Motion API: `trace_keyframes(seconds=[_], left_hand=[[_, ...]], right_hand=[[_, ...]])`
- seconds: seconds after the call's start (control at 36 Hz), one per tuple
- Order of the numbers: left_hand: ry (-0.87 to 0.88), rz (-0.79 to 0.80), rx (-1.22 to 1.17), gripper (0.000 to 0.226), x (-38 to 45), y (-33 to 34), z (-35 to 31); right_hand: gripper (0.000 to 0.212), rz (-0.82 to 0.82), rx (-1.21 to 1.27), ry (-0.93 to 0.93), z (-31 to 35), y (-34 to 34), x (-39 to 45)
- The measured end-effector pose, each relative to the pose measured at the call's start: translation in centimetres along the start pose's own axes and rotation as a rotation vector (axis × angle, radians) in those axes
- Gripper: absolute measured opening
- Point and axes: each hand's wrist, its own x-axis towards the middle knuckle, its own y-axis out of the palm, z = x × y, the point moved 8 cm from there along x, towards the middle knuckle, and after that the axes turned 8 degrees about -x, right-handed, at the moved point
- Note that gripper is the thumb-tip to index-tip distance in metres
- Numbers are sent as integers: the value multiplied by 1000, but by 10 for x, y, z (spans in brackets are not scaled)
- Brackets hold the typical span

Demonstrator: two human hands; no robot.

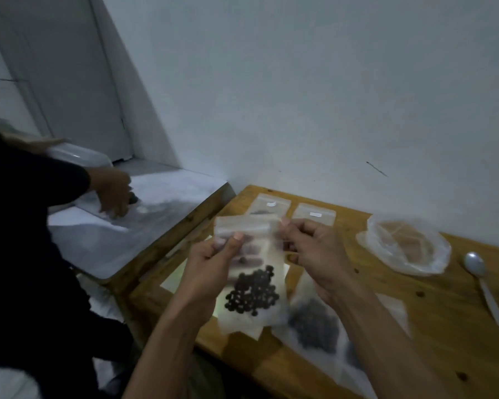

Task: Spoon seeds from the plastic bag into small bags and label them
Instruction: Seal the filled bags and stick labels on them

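Both hands hold one small bag upright above the wooden table. The left hand pinches the bag's upper left part, thumb on the front face, fingers behind and seen only dimly through the plastic. The right hand pinches the top right edge; its fingertips are blurred, so the exact contact cannot be made out. Dark round seeds sit in the lower half of the held bag.

Under the right forearm, another bag with dark seeds lies flat on the table, partly covered by the arm and blurred. Two small bags with white labels lie near the wall, their lower parts hidden by the hands; label text is unreadable. A crumpled plastic bag lies to the right, contents unclear. A spoon lies just beside it, bowl toward the wall.

At left, a second person's hand reaches over a white surface; what it touches is indistinct.
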Motion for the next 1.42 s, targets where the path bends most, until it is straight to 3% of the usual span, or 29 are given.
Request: trace_keyframes(seconds=[0.19,0.39,0.78,0.97,1.08,1.17,1.42], left_hand=[[129,-316,43,33,10,-91,-21],[137,-540,97,35,18,-143,-27],[89,-487,-32,21,30,-154,-14],[76,-443,-37,28,29,-142,-19],[60,-344,13,34,31,-119,-20],[6,-202,28,35,31,-90,-14],[-23,-52,53,41,26,-39,-3]], right_hand=[[27,80,-702,-106,-23,64,27],[25,133,-1101,-73,-45,114,47],[22,163,-1080,-47,-52,138,48],[27,185,-834,-158,-14,113,42],[23,242,-696,-304,34,105,29],[19,269,-744,-333,51,109,19],[16,124,-826,-293,35,85,17]])
